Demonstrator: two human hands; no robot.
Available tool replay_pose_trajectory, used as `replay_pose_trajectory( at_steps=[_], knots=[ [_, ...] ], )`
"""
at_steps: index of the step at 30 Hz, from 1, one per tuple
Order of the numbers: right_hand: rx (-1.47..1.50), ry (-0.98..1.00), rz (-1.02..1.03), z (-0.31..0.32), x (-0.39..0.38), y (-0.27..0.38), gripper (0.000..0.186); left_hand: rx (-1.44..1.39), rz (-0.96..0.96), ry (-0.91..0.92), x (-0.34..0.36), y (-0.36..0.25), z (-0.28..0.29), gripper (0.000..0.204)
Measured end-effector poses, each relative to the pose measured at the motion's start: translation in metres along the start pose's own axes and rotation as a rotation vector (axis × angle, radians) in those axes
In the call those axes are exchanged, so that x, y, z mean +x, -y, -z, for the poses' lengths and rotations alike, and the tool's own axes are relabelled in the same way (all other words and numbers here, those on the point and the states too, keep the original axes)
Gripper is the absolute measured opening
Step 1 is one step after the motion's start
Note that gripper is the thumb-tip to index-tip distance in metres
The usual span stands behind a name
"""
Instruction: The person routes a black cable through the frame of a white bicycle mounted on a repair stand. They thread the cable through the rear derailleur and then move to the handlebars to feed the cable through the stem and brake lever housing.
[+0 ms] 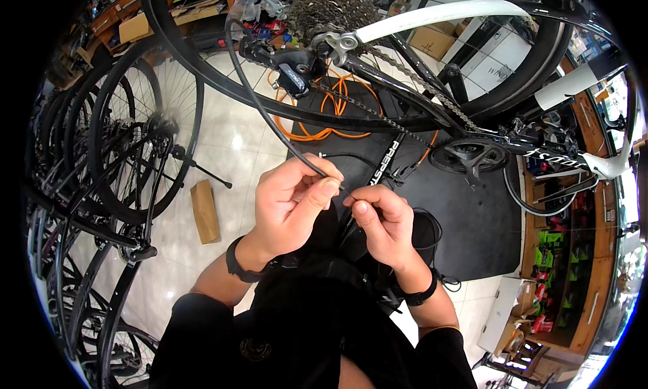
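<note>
My left hand [290,203] pinches a black cable housing [266,112] between thumb and forefinger. The housing curves up to the rear derailleur [290,77] of a black and white bicycle frame [439,19]. Just right of it, my right hand [385,224] pinches a thin dark cable [347,195] at the lower end of the housing; the exact join is too small to make out. Above the derailleur sit the rear cassette [332,14] and chain [398,78]. The crankset [469,156] is beyond my right hand, at the right.
Several bicycles [135,166] stand along the left, with a brown cardboard piece [204,210] on the tiled floor [243,173]. Orange cable coils [337,105] lie on the dark mat [472,240] beneath the bicycle. Wooden cabinets [584,301] with packaged goods line the right.
</note>
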State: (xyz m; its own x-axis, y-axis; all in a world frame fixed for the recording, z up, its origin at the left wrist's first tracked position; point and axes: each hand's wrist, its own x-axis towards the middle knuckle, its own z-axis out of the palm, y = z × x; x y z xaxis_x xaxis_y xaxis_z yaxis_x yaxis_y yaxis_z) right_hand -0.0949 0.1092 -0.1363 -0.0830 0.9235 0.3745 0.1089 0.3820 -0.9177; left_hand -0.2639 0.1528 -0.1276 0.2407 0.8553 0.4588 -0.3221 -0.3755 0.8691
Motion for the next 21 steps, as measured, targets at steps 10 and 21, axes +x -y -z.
replay_pose_trajectory(
  at_steps=[10, 21],
  knots=[
    [-0.082, -0.039, 0.122, -0.003, 0.007, 0.006, 0.004, -0.036, 0.034, 0.063, -0.001, 0.0, -0.009, 0.009],
    [-0.011, -0.033, 0.045, 0.001, -0.003, 0.001, 0.007, -0.02, -0.014, 0.005, 0.0, 0.001, -0.002, 0.009]
  ],
)
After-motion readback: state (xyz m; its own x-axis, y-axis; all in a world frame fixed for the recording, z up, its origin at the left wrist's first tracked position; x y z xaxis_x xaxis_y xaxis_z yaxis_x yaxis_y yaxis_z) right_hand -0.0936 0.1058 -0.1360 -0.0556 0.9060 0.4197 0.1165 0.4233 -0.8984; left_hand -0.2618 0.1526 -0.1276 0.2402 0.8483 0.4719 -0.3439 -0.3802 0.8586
